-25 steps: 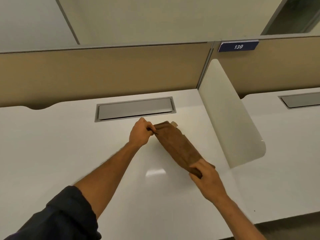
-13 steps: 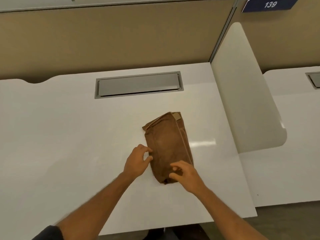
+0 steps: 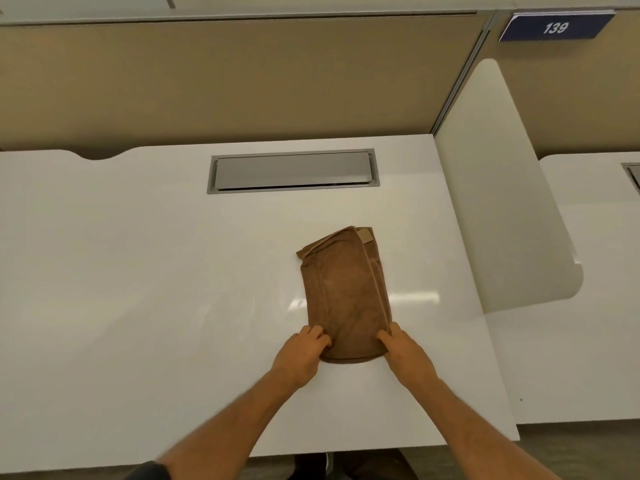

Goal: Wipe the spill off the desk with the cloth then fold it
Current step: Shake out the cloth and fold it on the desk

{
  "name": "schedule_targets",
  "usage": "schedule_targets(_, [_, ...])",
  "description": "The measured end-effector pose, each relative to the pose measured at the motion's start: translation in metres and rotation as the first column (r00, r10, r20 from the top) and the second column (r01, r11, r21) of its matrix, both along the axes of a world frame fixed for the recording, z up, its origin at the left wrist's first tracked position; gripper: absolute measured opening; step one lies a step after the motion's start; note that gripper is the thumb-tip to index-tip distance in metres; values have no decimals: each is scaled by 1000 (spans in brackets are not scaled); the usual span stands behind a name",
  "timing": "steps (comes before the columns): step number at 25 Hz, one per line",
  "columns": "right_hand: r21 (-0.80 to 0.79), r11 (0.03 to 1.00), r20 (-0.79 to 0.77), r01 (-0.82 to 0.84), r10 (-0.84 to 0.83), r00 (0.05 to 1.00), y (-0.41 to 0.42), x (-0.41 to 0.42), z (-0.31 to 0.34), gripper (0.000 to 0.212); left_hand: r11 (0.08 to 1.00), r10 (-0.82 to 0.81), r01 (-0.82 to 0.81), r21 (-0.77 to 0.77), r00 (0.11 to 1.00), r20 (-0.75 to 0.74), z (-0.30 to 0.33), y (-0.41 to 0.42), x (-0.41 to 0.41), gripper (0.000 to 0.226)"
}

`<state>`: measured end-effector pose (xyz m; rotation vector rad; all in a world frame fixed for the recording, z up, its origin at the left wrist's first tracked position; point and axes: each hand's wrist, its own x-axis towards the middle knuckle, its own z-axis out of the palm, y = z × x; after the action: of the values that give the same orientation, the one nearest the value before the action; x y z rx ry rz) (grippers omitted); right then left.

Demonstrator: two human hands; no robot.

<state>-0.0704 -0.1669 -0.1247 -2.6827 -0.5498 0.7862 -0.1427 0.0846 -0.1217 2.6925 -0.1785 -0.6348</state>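
Note:
A brown cloth lies flat on the white desk, folded into a long narrow strip that runs away from me, with a small tan label at its far end. My left hand pinches the near left corner of the cloth. My right hand pinches the near right corner. Both hands sit at the cloth's near edge, thumbs on top. No spill shows on the desk surface.
A grey metal cable flap is set into the desk beyond the cloth. A white rounded divider panel stands at the desk's right edge. Tan partition walls close the back, with a blue "139" sign.
The cloth went from being held up at an angle to lying flat on the desk. Both hands moved to its near end and took hold of the two near corners.

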Motion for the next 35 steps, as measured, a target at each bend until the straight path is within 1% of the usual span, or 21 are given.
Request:
schedule_targets(2, [-35,997,35,-74,75,997,5,2,2,24,998,32,-32,-52,999,0,9,8,8,33])
schedule_targets(5, [17,996,97,-86,84,992,2,-8,6,20,986,93,-91,-140,996,6,20,24,-1,32])
schedule_targets(6, [25,995,76,-101,98,992,-1,-17,5,20,983,97,-99,-152,995,-21,22,29,-9,32])
schedule_targets(8, [27,989,-57,-144,146,988,-7,-36,6,20,982,56,-79,-173,990,-132,19,36,-30,32])
schedule_targets(9, [45,991,-131,-128,133,982,-9,-43,9,18,977,48,-86,-195,981,-189,18,38,-38,32])
schedule_targets(10, [82,993,-190,-83,98,977,-9,-45,14,15,968,61,-115,-223,971,-232,18,40,-42,31])
schedule_targets(12, [172,984,-243,49,-5,970,-3,-34,29,11,948,123,-186,-259,963,-239,22,47,-37,30])
schedule_targets(14, [244,954,-229,172,-115,967,7,-9,46,11,916,244,-290,-277,951,-191,30,57,-20,28])
schedule_targets(16, [304,926,-189,223,-171,967,20,25,62,11,844,403,-421,-333,907,-124,42,67,9,25])
schedule_targets(18, [343,906,-153,248,-207,966,35,62,72,11,760,522,-509,-405,849,-87,53,76,44,26])
schedule_targets(22, [359,862,-125,359,-336,933,58,117,68,7,676,643,-584,-449,765,-27,57,84,104,24])
schedule_targets(23, [382,831,-127,405,-387,913,63,125,64,8,659,667,-604,-448,745,-24,54,83,114,23])
schedule_targets(25, [408,756,-175,513,-486,856,69,128,56,27,650,686,-643,-406,726,-50,46,77,122,20])
schedule_targets(27, [341,725,-215,598,-559,801,67,118,46,46,686,665,-644,-339,744,-69,38,68,118,29])
schedule_targets(28, [289,708,-237,644,-599,765,64,110,39,53,705,657,-635,-317,752,-45,35,62,112,34])
schedule_targets(30, [198,647,-309,736,-671,674,60,91,27,63,718,651,-607,-342,758,22,28,48,97,33])
schedule_targets(31, [172,620,-340,766,-692,637,60,81,22,67,705,649,-605,-371,761,-7,24,40,90,30])
schedule_targets(32, [160,597,-364,786,-705,609,61,72,18,72,679,638,-621,-393,763,-104,21,32,84,29])
schedule_targets(33, [161,570,-385,806,-715,583,65,65,15,75,644,614,-650,-402,754,-235,18,25,80,33])
schedule_targets(34, [168,533,-416,829,-724,550,69,61,12,78,601,597,-686,-409,726,-340,16,19,78,39])
schedule_targets(35, [172,481,-464,859,-730,502,73,59,12,79,554,600,-723,-412,690,-404,16,17,77,44])
